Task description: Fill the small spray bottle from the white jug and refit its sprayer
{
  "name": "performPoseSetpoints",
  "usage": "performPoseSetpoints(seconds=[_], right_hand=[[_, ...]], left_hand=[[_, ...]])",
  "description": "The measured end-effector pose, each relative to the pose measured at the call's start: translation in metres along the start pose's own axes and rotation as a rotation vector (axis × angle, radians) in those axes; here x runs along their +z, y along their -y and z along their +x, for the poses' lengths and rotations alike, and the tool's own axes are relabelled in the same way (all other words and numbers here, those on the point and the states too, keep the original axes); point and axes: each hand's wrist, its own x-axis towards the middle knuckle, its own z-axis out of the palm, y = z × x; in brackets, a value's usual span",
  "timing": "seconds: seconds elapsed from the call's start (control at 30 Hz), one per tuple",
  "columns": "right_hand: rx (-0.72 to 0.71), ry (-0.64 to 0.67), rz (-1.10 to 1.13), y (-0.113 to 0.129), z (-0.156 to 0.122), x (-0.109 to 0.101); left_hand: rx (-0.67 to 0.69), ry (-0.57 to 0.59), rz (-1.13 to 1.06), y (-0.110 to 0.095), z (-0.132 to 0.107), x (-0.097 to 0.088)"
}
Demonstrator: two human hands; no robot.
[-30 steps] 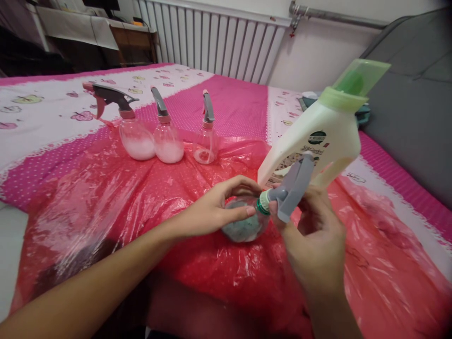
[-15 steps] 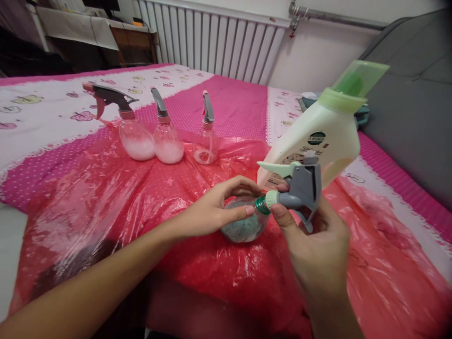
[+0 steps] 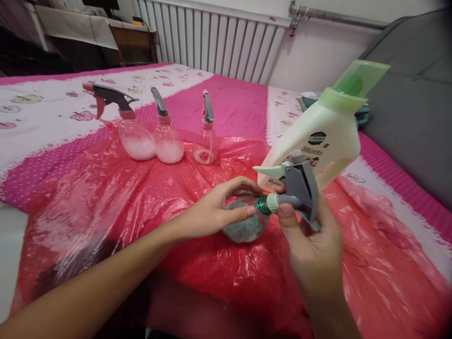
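A small round clear spray bottle (image 3: 243, 226) lies tilted on its side on the red plastic sheet (image 3: 106, 197), with pale liquid inside. My left hand (image 3: 215, 212) wraps round its body, fingers closed. My right hand (image 3: 310, 240) grips the grey trigger spray head (image 3: 300, 188) with a pale green lever, which sits at the bottle's green threaded neck (image 3: 263, 205). Just behind stands a cream detergent bottle (image 3: 318, 136) with a green cap, leaning left.
Three pink-collared spray bottles (image 3: 136, 136) (image 3: 167, 141) (image 3: 206, 141) stand in a row at the back of the sheet on the pink bedspread (image 3: 229, 99). A white radiator (image 3: 212, 37) lines the wall. A grey headboard (image 3: 406, 94) rises at right.
My right hand has turned the trigger head on the bottle's neck; its green lever came round into view and now points left. My left hand and the bottle have stayed put.
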Motion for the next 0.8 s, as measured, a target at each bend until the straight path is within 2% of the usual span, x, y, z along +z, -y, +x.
performPoseSetpoints(seconds=[0.1,0.3,0.43,0.5,0.63,0.8], right_hand=[[-0.015,0.014,-0.019,-0.0012,-0.0009,-0.0007],[0.078,-0.006,0.153,0.0005,-0.0010,0.0006],[0.045,-0.053,0.047,0.0005,-0.0007,0.0013],[0.025,-0.019,0.013,0.0004,-0.0009,0.0015],[0.057,0.055,0.095,0.0001,-0.0011,0.0012],[0.024,-0.057,0.024,-0.0003,-0.0002,0.0011]], left_hand=[[-0.003,0.004,0.021,-0.0004,-0.0003,-0.0002],[0.007,0.012,-0.007,-0.0008,-0.0005,0.0012],[-0.003,-0.001,-0.003,0.0002,-0.0010,0.0016],[-0.001,-0.001,0.001,0.0004,-0.0010,0.0013],[0.021,0.018,0.004,-0.0003,-0.0003,0.0005],[0.015,0.012,0.029,-0.0017,0.0008,0.0004]])
